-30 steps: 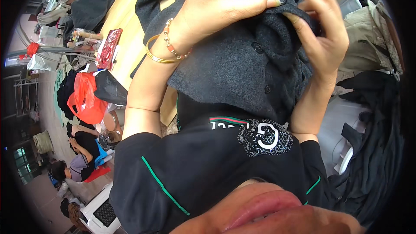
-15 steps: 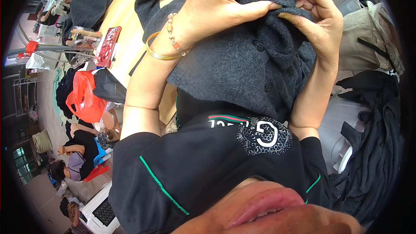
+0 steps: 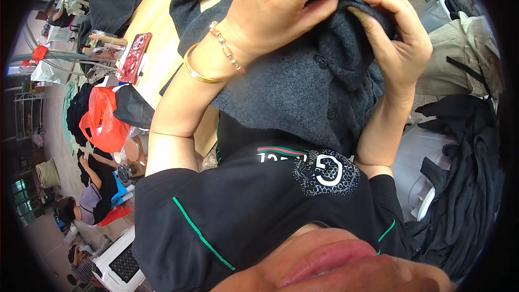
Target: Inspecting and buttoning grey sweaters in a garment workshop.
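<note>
A dark grey woollen garment with dark buttons (image 3: 281,84) is draped over my front and the table edge. My left hand (image 3: 284,11), with a beaded bracelet and a gold bangle at the wrist, pinches a fold of its cloth between thumb and fingers. Close beside it, my right hand (image 3: 397,32) grips the same bunched part, thumb below and fingers above. The fingertips of both hands are nearly together at the fold. What lies inside the fold is hidden. Two buttons show below the hands, on the garment's hanging front.
A pale wooden table (image 3: 157,27) reaches away at the left, with a red patterned case (image 3: 134,58) near its edge. Left of me are a red plastic bag (image 3: 105,119) and a seated person (image 3: 97,189). On the right stand a beige sack (image 3: 459,57) and a grey bin under dark cloth (image 3: 470,178).
My left hand has turned over slightly, its thumb now less visible. My right hand has shifted a little right and down, and the fold between them is drawn differently.
</note>
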Action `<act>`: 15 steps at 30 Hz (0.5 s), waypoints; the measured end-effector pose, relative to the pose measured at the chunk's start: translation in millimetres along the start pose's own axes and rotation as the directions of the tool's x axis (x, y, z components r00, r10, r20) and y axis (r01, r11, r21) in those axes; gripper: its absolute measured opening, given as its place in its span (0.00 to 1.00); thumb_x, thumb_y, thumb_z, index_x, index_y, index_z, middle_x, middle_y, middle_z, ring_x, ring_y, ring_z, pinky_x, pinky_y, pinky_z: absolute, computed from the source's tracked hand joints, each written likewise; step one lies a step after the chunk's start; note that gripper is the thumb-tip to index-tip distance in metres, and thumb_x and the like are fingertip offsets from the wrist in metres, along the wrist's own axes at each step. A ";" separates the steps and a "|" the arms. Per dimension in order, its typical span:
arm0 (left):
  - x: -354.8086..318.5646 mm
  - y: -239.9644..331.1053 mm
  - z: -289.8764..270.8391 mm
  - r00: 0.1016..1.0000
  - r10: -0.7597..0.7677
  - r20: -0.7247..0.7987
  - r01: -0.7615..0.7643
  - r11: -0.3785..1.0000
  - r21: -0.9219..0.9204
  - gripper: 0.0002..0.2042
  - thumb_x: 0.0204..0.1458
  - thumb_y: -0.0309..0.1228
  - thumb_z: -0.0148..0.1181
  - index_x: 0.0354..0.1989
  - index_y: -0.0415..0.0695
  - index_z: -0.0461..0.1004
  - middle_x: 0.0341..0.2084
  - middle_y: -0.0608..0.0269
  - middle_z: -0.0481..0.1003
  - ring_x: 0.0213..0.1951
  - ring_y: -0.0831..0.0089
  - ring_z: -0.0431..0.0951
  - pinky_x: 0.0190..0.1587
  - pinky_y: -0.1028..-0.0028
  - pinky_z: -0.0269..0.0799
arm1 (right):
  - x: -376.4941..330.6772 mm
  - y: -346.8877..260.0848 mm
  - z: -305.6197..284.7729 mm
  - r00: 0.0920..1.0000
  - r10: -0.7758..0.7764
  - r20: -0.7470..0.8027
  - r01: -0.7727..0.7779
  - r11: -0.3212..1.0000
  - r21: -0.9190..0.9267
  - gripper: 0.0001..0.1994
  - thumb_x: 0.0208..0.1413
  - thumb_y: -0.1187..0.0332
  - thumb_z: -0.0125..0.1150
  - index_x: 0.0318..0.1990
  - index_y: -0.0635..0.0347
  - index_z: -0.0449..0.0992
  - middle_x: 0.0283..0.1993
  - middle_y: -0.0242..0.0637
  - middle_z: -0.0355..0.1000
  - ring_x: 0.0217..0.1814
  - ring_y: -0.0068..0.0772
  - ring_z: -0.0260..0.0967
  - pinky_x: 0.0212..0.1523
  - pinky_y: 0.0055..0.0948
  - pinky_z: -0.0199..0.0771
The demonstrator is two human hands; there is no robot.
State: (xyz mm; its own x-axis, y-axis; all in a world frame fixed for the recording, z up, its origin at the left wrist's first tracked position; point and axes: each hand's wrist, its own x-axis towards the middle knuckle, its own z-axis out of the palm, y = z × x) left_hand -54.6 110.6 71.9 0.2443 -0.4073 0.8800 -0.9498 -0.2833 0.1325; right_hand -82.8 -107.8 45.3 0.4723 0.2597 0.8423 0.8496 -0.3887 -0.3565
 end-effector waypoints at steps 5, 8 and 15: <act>-14.7 -5.7 -21.9 0.978 -0.151 0.147 0.106 0.956 0.273 0.08 0.48 0.22 0.65 0.35 0.39 0.75 0.30 0.55 0.75 0.34 0.58 0.77 0.39 0.66 0.74 | -6.6 6.0 -20.0 0.994 0.110 0.007 -0.103 0.953 -0.283 0.15 0.50 0.82 0.65 0.46 0.62 0.82 0.47 0.40 0.77 0.47 0.33 0.76 0.49 0.27 0.74; -34.9 -6.8 -44.9 0.930 -0.336 0.151 0.275 0.906 0.321 0.07 0.48 0.23 0.63 0.35 0.38 0.75 0.30 0.55 0.74 0.35 0.58 0.77 0.39 0.66 0.74 | -28.8 16.2 -34.4 0.969 0.248 -0.016 -0.244 0.934 -0.262 0.17 0.50 0.86 0.59 0.47 0.63 0.81 0.47 0.41 0.77 0.51 0.34 0.75 0.55 0.28 0.71; -63.1 -13.3 -64.0 0.774 -0.601 0.201 0.522 0.785 0.334 0.11 0.54 0.31 0.60 0.42 0.39 0.80 0.37 0.58 0.80 0.39 0.71 0.80 0.46 0.72 0.75 | -64.1 21.4 -47.6 0.867 0.465 -0.179 -0.486 0.869 -0.092 0.20 0.54 0.87 0.53 0.54 0.70 0.76 0.51 0.39 0.76 0.53 0.30 0.73 0.60 0.27 0.68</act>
State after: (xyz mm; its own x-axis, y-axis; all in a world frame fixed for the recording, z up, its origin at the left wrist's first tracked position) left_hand -69.9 195.6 43.8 0.7989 -0.3193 0.5097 -0.5523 -0.7250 0.4114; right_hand -106.0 -174.9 2.9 0.7627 -0.1142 0.6366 0.4875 -0.5454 -0.6818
